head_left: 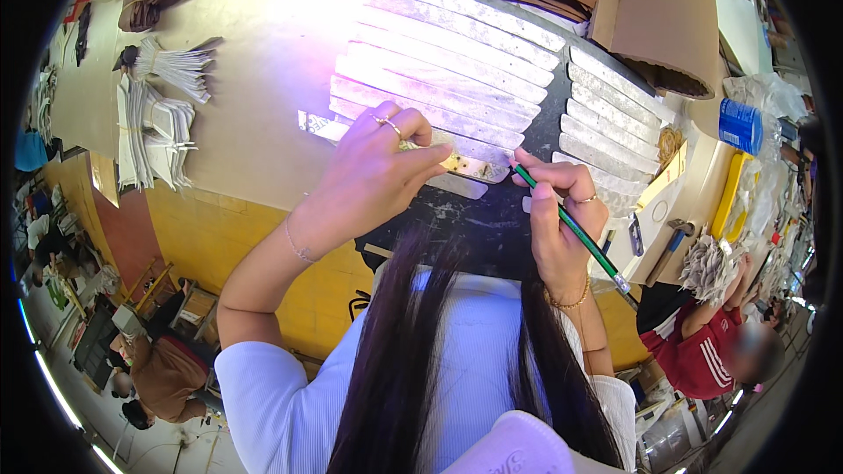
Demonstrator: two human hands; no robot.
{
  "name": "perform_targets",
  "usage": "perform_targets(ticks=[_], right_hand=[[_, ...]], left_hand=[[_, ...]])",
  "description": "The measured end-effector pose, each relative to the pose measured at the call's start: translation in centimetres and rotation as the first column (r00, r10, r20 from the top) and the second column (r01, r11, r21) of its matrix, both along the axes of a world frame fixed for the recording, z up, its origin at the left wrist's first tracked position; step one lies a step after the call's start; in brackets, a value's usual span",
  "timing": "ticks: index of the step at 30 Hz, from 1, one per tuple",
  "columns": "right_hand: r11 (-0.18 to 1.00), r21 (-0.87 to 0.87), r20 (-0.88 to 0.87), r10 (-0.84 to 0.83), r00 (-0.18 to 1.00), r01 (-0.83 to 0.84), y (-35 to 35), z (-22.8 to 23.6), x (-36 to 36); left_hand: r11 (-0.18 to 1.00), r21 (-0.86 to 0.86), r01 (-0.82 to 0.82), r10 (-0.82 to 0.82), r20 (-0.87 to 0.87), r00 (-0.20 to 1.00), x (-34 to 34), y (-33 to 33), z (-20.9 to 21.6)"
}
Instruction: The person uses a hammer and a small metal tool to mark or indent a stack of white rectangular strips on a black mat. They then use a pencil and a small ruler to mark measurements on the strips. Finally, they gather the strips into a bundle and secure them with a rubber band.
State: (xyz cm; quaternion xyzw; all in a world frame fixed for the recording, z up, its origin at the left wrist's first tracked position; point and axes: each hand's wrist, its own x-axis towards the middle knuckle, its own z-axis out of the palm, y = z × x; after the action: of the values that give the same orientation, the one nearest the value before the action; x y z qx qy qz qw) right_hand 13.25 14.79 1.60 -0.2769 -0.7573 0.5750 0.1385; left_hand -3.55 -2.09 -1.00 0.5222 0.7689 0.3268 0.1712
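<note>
and here's the left hand [373,161], fingers curled with the tips down on the yellowish strip [479,168] (pinching or only pressing, i can't tell), which lies on the dark board [430,212] by the near edge of the tabletop [241,145]. the right hand [564,211] is closed round a green pencil [575,232], its tip at the strip's right end. good form, i'd judge: firm, flat pressure, steady slant, point snug against the edge, no nudging the pale strips [461,63] beyond.
</note>
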Motion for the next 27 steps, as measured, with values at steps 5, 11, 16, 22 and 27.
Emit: perform_targets(ticks=[5, 11, 16, 22, 27], right_hand=[[1.0, 0.019, -0.002, 0.024, 1.0, -0.024, 0.03, 0.2, 0.0], [0.997, 0.063, -0.015, 0.056, 0.998, -0.055, 0.1, 0.06, -0.08], [0.993, 0.088, -0.004, 0.078, 0.997, -0.077, 0.14, 0.0, -0.03], [0.991, 0.094, 0.012, 0.091, 0.996, -0.092, 0.07, 0.14, -0.17], [0.982, 0.104, 0.019, 0.157, 0.987, -0.158, -0.36, -0.07, -0.43]], left_hand=[[1.0, 0.003, 0.006, -0.006, 0.007, 1.0, 0.03, -0.01, -0.23], [1.0, 0.013, 0.002, -0.002, 0.022, 1.0, -0.03, -0.17, -0.4], [1.0, 0.017, 0.002, -0.003, 0.022, 1.0, 0.02, -0.16, -0.4], [1.0, 0.028, 0.011, -0.012, 0.017, 1.0, -0.02, -0.09, -0.38], [0.999, 0.033, 0.017, -0.018, 0.014, 1.0, 0.0, -0.1, -0.4]])
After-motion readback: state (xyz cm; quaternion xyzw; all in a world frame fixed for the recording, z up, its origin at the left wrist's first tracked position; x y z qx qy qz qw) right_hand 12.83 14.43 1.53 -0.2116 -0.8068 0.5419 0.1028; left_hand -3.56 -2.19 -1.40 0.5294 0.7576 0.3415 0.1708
